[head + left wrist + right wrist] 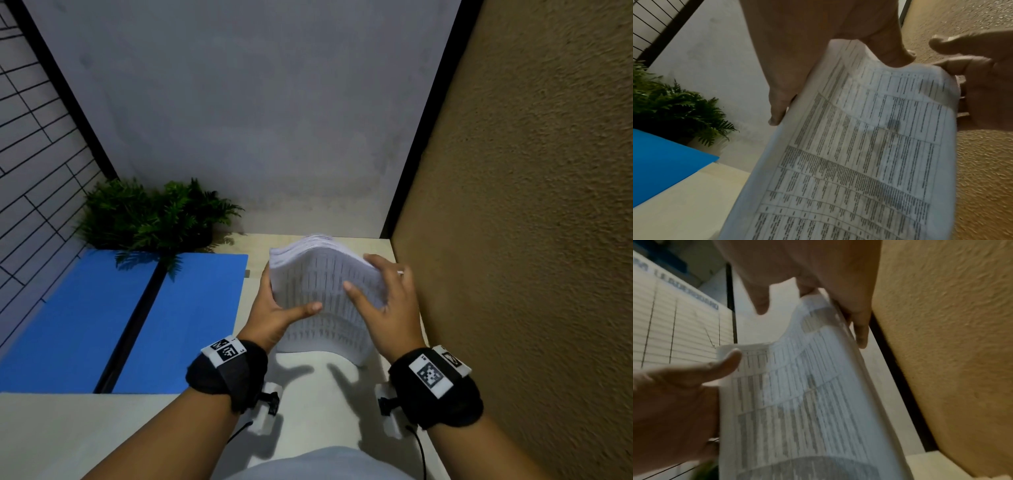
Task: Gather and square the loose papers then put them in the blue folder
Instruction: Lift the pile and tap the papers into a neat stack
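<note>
head view – progress: we've got the papers [325, 298] gathered into one thick stack, lifted off the table [68, 431] and bowed in the middle, so the gathering part looks done to us. The top edge is a bit fanned, so squaring isn't finished.
head view – what's left: the blue folder [191, 322] lies open flat on the table to the left of the stack, with nothing in it that we can see. Tapping the edges even and sliding the stack in is all to come.
head view – left hand [274, 315]: it grips the stack's left edge, thumb laid across the printed front, fingers behind out of sight.
head view – right hand [387, 301]: it clamps the right edge, thumb on the front, index finger over the top corner.
left wrist view – papers [869, 154]: printed tables, sheet curving away from us. The left hand [818, 48] has its fingers running down behind the stack and its thumb on top; the right hand [986, 91] shows at the far edge, partly spread.
left wrist view – folder: a corner of the blue folder [663, 162] sits on the table, near a green plant [674, 105].
right wrist view – papers [807, 394]: blurry, stack edge toward the brown wall [951, 337]. The right hand [838, 288] curls round that edge; the left hand [674, 394] presses its thumb on the opposite side.
</note>
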A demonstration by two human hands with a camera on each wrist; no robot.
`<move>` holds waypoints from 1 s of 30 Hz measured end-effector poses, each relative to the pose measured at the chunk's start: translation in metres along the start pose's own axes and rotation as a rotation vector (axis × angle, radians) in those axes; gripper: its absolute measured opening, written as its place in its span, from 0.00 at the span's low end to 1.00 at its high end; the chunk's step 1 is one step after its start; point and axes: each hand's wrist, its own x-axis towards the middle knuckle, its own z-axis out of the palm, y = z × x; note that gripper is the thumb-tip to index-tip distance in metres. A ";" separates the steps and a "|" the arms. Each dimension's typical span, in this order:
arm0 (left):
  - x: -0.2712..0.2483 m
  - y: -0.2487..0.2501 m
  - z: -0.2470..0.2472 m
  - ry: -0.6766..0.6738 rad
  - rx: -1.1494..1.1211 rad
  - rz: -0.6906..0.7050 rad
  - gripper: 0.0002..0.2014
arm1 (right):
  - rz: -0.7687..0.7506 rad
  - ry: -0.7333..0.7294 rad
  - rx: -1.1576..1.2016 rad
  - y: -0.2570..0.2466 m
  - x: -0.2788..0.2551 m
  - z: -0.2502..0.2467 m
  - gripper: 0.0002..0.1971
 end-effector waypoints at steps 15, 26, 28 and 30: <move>0.019 0.003 0.002 0.044 0.021 -0.102 0.30 | 0.463 -0.052 0.471 0.032 0.012 0.015 0.35; 0.015 0.014 -0.009 0.052 0.029 -0.042 0.32 | 0.422 0.014 0.529 0.036 0.005 -0.003 0.42; 0.012 0.008 -0.009 0.053 0.014 -0.050 0.41 | 0.425 0.025 0.530 0.039 -0.001 0.000 0.56; 0.008 0.006 -0.008 0.027 -0.002 -0.041 0.42 | 0.405 -0.053 0.576 0.037 -0.006 0.005 0.57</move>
